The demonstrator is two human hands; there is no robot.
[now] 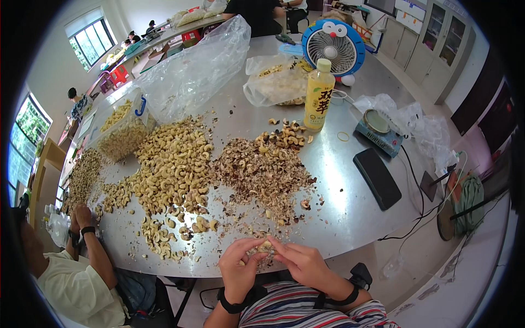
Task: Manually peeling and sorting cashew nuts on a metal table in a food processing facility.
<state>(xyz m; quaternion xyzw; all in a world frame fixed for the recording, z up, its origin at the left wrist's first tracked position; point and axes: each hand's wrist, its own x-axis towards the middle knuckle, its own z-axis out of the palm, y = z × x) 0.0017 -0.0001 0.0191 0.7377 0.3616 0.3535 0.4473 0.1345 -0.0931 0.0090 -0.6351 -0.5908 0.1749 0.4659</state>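
Note:
Near the table's front edge, my left hand and my right hand meet at the fingertips. A pale cashew kernel is pinched between them. Something pale, perhaps another kernel, shows in the curl of my left fingers. Just beyond lies a heap of brown cashew skins, with loose flakes scattered down to my hands. To the left of it spreads a large pile of cashew kernels. A smaller group of kernels sits nearer the front edge. Darker, curled cashew pieces rest at the skin heap's far side.
A metal table carries a plastic tub of kernels, plastic bags, a yellow drink bottle, a blue fan, a small scale and a black phone. At left, a co-worker's hands are beside another pile.

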